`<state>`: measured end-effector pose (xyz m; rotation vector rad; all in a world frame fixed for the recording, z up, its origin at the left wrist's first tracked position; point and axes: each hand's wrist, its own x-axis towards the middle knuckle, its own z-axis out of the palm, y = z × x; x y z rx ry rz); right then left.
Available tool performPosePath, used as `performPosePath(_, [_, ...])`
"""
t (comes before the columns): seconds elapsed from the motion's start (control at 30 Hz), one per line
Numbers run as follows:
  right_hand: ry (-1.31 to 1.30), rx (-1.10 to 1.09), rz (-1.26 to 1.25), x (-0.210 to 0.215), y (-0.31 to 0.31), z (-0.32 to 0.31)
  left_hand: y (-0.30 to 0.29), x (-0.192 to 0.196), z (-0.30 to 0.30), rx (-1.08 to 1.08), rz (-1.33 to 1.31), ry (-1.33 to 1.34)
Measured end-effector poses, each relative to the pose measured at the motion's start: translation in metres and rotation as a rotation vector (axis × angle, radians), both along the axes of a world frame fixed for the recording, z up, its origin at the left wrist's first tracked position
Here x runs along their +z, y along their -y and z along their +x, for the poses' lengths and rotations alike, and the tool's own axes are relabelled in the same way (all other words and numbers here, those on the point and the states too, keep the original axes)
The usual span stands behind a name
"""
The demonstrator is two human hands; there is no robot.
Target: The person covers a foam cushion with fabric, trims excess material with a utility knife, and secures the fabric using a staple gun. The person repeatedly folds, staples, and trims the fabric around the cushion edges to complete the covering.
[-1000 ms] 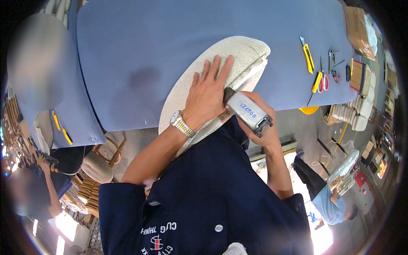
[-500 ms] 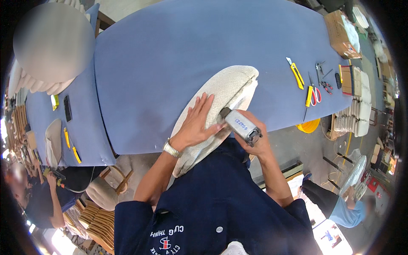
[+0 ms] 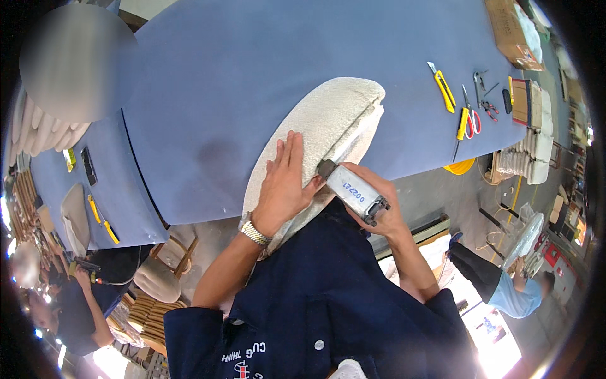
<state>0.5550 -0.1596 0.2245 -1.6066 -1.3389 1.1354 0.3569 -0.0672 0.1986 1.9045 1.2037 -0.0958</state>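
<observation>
A beige fabric-covered seat cushion [image 3: 334, 107] stands tilted at the table's near edge, against my body. Its pale underside and folded fabric edge face right, toward me. My left hand [image 3: 283, 189] lies on the fabric face with fingers stretched out, the thumb pointing at the edge. In my right hand [image 3: 386, 192] is a grey staple gun [image 3: 356, 189], gripped around its body. Its dark nose meets the cushion's folded edge beside my left thumb. The gun hides part of the right fingers.
On the blue padded table [image 3: 202, 82] at right lie a yellow cutter [image 3: 444, 91], red-handled scissors [image 3: 472, 120], a yellow-handled screwdriver [image 3: 462, 126] and pliers [image 3: 490, 111]. A cardboard box [image 3: 510, 38] sits at the far right. Co-workers are at lower left [image 3: 69, 316] and right [image 3: 514, 290].
The staple gun's nose has shifted slightly along the cushion's edge toward its near end. The cushion's far tip sits a little higher in view, which has also shifted.
</observation>
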Motion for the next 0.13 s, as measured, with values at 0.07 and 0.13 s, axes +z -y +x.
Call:
performPosePath(0.07, [-0.019,0.004,-0.025,-0.0007,-0.0051,-0.0021,-0.0002,0.0014,0.0074,0.025,-0.006,-0.036])
performPosePath(0.13, [-0.014,0.001,-0.058,0.0036,-0.008,-0.0034,-0.0016,0.0014,0.0086,0.062,-0.039,-0.001])
